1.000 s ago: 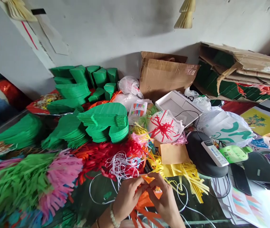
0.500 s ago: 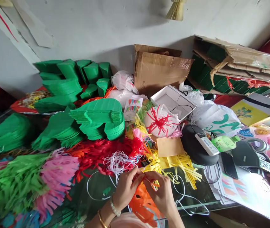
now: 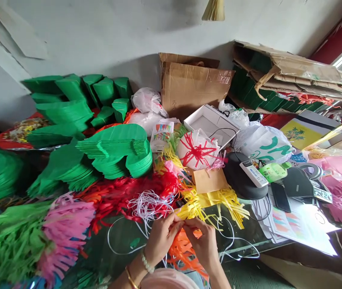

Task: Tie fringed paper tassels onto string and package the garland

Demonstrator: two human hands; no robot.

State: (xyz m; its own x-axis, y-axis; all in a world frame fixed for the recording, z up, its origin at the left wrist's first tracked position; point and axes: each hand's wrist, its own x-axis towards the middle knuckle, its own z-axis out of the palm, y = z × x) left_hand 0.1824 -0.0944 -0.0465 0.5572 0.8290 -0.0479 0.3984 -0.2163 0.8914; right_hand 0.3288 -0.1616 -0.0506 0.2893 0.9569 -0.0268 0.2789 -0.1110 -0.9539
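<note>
Near the table's front edge, my left hand and my right hand meet with fingers pinched together. Between them they hold the top of an orange fringed paper tassel, whose loose strips hang below. My fingers cover the exact spot they grip. Just beyond the fingertips lies a tangle of white cord, and loops of white cord spread out on both sides of my hands. Yellow paper fringe lies beyond my right hand, red fringe beyond my left.
Stacks of cut green paper fill the left. Green fringe and pink fringe lie at the front left. A black case, a phone and printed sheets lie to the right. Cardboard boxes stand behind.
The orange paper looked like a broad sheet with slits; now it hangs in separate strips. Both hands remain pinched together at its top. The camera view has turned slightly right.
</note>
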